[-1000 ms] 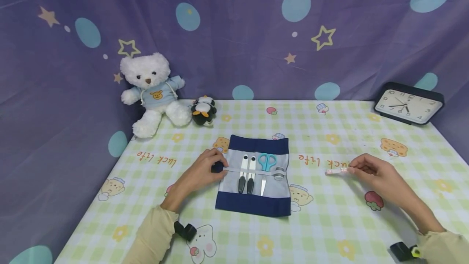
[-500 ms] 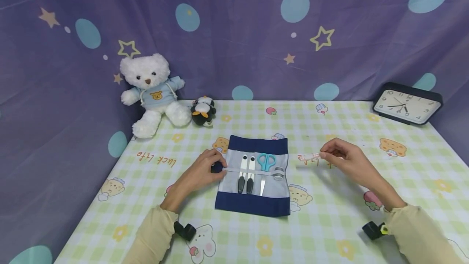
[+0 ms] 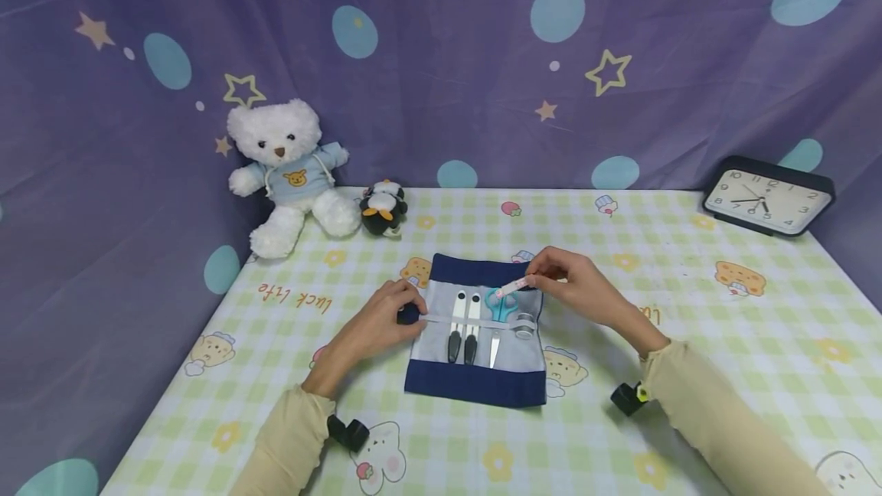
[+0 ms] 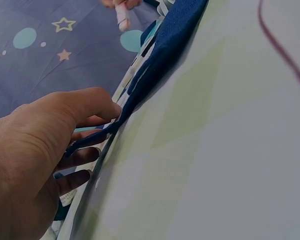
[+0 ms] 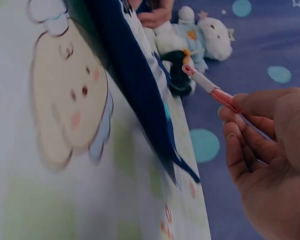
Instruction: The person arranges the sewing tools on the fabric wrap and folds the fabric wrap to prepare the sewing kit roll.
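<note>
1. Right hand (image 3: 579, 285): fingers nearly closed, pinching pink thread skein (image 5: 210, 89) above navy sewing roll (image 3: 475, 386), near teal scissors (image 3: 501, 314);
2. Left hand (image 3: 386, 316): fingers nearly closed, pinching roll's left edge; roll spread on bench (image 3: 579, 442)

You've got a white teddy bear (image 3: 292, 174) back left, a small toy (image 3: 383, 209), likely a penguin, just beside it. Black clock (image 3: 768, 197) at your back right, purple curtain (image 3: 427, 83) behind.

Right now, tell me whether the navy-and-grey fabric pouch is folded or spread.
Spread: in the head view the pouch shows its grey inside between two navy bands, with turquoise-handled metal scissors visible.
</note>
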Demonstrator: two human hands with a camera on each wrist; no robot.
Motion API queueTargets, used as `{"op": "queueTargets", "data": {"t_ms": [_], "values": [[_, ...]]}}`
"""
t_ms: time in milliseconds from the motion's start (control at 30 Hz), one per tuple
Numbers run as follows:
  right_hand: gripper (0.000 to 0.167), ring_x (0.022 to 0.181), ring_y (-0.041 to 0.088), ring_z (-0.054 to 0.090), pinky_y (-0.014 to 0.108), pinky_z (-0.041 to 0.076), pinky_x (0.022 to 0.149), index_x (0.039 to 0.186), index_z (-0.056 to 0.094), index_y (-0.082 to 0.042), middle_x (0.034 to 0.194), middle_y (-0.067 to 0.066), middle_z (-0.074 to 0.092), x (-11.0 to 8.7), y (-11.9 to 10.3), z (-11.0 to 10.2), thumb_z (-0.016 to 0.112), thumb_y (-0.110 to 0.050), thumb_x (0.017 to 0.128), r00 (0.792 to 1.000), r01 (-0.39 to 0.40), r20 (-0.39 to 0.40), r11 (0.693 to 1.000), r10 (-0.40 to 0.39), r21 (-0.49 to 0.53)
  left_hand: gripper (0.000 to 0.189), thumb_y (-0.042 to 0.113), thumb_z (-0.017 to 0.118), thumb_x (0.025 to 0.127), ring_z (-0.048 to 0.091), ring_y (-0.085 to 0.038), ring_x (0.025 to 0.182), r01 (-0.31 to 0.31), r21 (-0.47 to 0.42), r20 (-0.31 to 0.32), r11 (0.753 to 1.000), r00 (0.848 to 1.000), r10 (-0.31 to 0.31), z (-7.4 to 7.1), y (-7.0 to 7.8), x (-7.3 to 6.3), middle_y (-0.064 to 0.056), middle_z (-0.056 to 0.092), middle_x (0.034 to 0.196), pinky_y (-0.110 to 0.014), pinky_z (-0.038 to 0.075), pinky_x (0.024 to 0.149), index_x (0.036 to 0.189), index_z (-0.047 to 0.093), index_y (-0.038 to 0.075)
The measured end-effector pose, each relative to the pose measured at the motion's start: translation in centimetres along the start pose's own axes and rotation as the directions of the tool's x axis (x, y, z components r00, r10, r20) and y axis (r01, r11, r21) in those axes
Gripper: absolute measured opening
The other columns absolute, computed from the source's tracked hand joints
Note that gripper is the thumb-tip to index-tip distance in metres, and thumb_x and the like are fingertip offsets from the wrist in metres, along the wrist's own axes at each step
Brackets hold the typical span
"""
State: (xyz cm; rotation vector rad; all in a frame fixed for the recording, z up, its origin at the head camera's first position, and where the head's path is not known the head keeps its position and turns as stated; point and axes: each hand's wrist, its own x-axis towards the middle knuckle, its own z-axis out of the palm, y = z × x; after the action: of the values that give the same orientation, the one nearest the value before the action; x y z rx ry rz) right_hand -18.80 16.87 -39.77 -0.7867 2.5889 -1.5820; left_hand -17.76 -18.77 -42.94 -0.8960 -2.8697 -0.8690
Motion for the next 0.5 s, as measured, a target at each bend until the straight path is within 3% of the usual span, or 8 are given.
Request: {"op": "queueTargets", "data": {"t_ms": [67,500], "values": [[0.003,0.084,0.031,0.066,0.028,0.053,0.074,0.103,0.07,-0.005,0.093,0.008,0.07,0.7,-0.1,0.7,0.069,-0.006,0.1,1.0,0.01,0.026,1.0,-0.01,0.008,0.012,0.017,0.079,0.089,0.054,-0.023,0.105,-0.002,0.0,0.001,1.0,1.0,0.002,0.0,0.0,0.0,0.003,0.06,0.105,-0.047,0.045,0.094,0.097,0.07,0.016],[0.003,0.081,0.035,0.067,0.031,0.053,0.071,0.104,0.068,-0.007,0.096,0.016,0.069,4.1,-0.8,3.8,0.065,-0.007,0.103,0.984,0.05,0.171,0.997,-0.06,0.061,0.012,0.016,0.08,0.09,0.054,-0.024,0.104,0.002,0.002,0.007,1.0,1.0,-0.002,-0.1,0.1,0.1,0.003,0.06,0.105,-0.046,0.045,0.093,0.097,0.07,0.016]]}}
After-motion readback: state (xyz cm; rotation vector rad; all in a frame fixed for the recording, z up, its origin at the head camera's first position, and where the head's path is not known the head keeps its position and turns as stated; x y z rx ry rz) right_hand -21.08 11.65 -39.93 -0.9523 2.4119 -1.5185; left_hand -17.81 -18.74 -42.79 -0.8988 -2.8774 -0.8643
